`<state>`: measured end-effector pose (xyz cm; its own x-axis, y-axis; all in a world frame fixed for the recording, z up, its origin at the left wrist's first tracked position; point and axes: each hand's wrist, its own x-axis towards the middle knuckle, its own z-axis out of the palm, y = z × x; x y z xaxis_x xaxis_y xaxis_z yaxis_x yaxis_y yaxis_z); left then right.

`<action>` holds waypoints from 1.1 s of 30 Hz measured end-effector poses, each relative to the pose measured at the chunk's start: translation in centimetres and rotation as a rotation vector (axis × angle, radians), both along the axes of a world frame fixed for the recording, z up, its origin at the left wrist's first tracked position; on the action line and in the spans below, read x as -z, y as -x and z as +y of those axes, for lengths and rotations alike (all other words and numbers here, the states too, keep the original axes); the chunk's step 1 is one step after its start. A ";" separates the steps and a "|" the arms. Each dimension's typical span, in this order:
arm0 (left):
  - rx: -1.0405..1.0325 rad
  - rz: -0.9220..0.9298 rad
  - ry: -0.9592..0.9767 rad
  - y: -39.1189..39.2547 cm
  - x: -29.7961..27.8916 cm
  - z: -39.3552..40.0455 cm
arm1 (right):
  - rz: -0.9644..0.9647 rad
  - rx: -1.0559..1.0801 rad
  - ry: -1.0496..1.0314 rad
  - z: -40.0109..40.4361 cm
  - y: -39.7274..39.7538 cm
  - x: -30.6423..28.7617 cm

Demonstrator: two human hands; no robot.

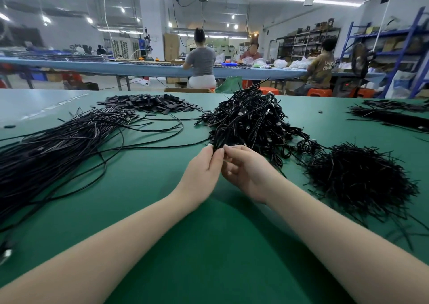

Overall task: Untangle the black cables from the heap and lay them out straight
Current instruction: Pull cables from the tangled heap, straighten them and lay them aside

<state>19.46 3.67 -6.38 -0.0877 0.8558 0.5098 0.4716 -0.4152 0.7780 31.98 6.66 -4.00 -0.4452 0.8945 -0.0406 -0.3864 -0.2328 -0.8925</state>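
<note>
Head camera view, looking forward and down: two bare forearms reach out over a green table (162, 210), and the left hand (204, 167) and right hand (243, 171) meet at the middle, fingertips pinched together on a looped black cable (219, 136) that rises from them into the near edge of a tangled heap of cables (253, 120) just beyond. Both hands are closed on that cable, the left thumb and forefinger at its lower end, the right fingers curled beside it. To the left, a broad sheaf of straightened cables (58, 150) fans across the table, a few loose strands curving toward the heap. Behind it lies a flat pile of small black pieces (153, 104). To the right, near the right forearm, sits a bristly mound of short black ties (357, 178); more dark strands (390, 115) lie at the far right. Beyond the table, three seated workers (200, 57) face a long blue bench (139, 68) under strip lights, with blue shelving (404, 48) on the right
</note>
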 end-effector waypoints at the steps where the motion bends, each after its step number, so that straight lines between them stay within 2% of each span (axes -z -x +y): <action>1: -0.014 -0.037 0.043 0.2 0.1 0.3 | -0.010 0.063 -0.016 -0.1 0.5 0.4; 7: 0.112 -0.269 0.206 0.9 0.6 1.3 | -0.053 0.198 -0.082 -0.4 0.4 1.2; 12: 0.237 -0.336 0.248 0.9 0.0 1.0 | -0.254 0.168 -0.208 -0.2 -0.6 0.9; 16: 0.270 -0.402 0.285 1.0 -0.5 0.7 | -0.442 0.159 -0.424 -0.3 -1.1 0.5; 20: 0.258 -0.400 0.326 1.0 -0.9 0.7 | -0.709 0.392 -0.813 -0.2 -0.7 0.4; 23: 0.228 -0.368 0.479 1.2 -1.8 0.6 | -0.925 0.489 -1.082 -0.7 -0.5 0.4; 25: 0.218 -0.250 0.696 1.7 -3.1 0.4 | -1.166 0.635 -1.459 -0.9 -0.8 0.1; 26: 0.216 -0.192 0.821 2.1 -3.9 0.2 | -1.198 0.706 -1.698 -0.9 -1.0 -0.1; 28: 0.236 -0.158 1.042 3.2 -5.4 -0.1 | -1.109 0.657 -2.046 -1.0 -1.5 -0.3; 30: 0.276 -0.120 1.123 4.2 -6.6 -0.4 | -1.038 0.501 -2.054 -1.3 -1.4 -0.5; 31: 0.301 -0.080 1.103 4.5 -6.9 -0.5 | -1.011 0.458 -1.925 -1.5 -1.3 -0.5; 33: 0.338 -0.048 0.963 4.7 -7.0 -0.6 | -0.904 0.450 -1.543 -1.4 -1.0 -0.5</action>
<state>14.78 3.06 0.64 0.2320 0.8841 -0.4056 0.4050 0.2914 0.8667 33.01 5.28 -3.54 -0.5016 0.3947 0.7698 0.4804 0.8671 -0.1315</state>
